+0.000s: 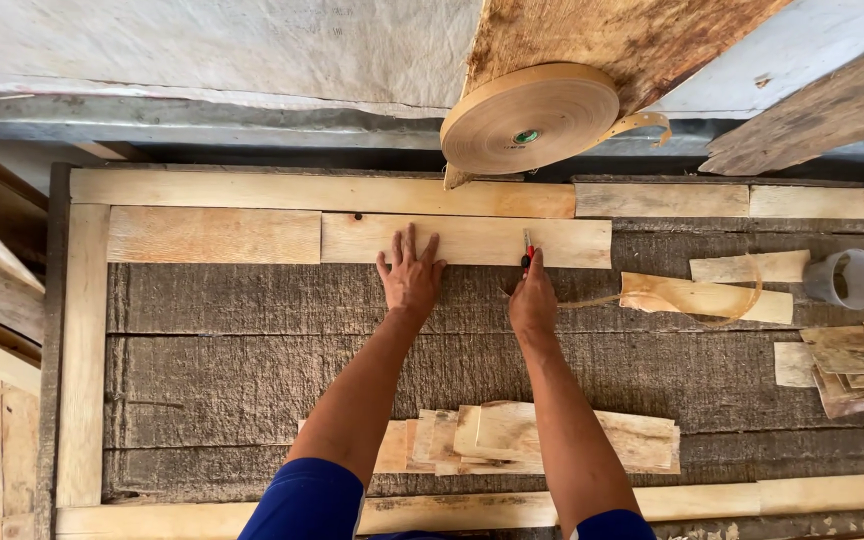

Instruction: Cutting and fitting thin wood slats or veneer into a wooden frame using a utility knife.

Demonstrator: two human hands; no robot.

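My left hand (410,274) lies flat with fingers spread on the lower edge of a pale veneer strip (467,240) laid on a dark rough board (252,370). A little to its right, my right hand (533,300) grips a small red-handled tool (527,252), whose tip touches the same strip. A second pale strip (214,235) butts against it on the left. Longer pale strips (322,192) frame the board along the top and left side.
A large roll of tan tape (530,117) stands at the top, its loose end trailing right. Loose veneer pieces (512,438) are piled near the bottom edge, with more (707,297) at right beside a grey plastic cup (845,277) lying on its side.
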